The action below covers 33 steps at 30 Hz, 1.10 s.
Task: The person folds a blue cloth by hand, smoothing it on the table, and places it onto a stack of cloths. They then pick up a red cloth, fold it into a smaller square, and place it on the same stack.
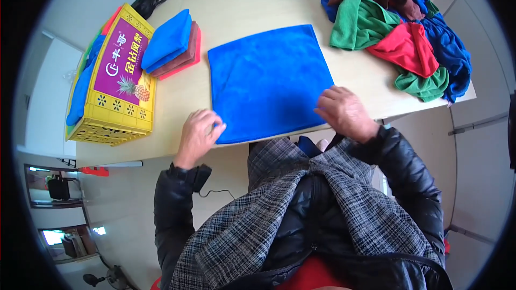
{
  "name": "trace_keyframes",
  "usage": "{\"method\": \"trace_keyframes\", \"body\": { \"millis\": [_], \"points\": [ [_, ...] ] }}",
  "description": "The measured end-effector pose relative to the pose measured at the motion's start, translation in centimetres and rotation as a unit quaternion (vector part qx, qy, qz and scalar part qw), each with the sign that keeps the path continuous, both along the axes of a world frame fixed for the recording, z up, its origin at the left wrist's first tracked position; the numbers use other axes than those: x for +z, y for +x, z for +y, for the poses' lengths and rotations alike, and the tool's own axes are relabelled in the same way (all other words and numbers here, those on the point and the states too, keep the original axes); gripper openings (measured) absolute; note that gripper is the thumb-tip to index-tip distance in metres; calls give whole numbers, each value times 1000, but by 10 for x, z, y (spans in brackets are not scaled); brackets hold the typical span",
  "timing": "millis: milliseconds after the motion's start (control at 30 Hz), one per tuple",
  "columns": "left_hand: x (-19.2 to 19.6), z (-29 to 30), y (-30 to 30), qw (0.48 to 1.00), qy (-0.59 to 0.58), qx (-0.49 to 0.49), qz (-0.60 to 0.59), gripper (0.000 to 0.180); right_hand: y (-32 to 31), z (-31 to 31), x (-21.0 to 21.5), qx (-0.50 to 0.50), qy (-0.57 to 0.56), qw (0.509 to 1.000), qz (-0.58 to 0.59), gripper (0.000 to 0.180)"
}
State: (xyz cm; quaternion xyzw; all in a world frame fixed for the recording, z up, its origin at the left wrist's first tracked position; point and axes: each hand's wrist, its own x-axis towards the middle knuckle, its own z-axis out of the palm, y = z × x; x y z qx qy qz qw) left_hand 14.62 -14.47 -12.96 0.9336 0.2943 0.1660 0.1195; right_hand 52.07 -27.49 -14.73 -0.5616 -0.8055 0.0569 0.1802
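A blue cloth lies spread in a flat, nearly square shape on the table in front of me. My left hand is closed at its near left corner, thumb and fingers pinching the edge. At the near right corner, my right hand has its fingers curled together on the cloth's edge. To the left of the cloth is a stack of folded cloths: blue on top, brown below it and red at the bottom.
A yellow plastic crate with a purple pineapple-picture panel stands at the left, holding colored cloths. A loose heap of green, red, brown and blue cloths covers the right end of the table. A black item lies at the back left.
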Motion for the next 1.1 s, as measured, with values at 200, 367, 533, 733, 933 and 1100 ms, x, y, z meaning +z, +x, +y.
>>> {"method": "trace_keyframes", "body": {
  "millis": [200,367,533,733,933,1100],
  "points": [
    [-20,81,101,995,71,-69,-14,36,-59,49,-40,46,129,990,13,42],
    [-62,160,133,995,76,9,62,57,-77,45,-50,81,70,994,-18,54],
    [-78,189,131,984,56,97,142,63,-81,43,-45,90,41,995,-21,57],
    [-72,180,144,988,33,98,114,64,-80,40,-40,94,19,995,-33,58],
    [-78,181,135,989,22,110,95,65,-79,32,-29,121,-22,992,-22,57],
    [-84,162,124,992,17,108,68,64,-30,78,-12,207,-262,926,175,52]
  ]
}}
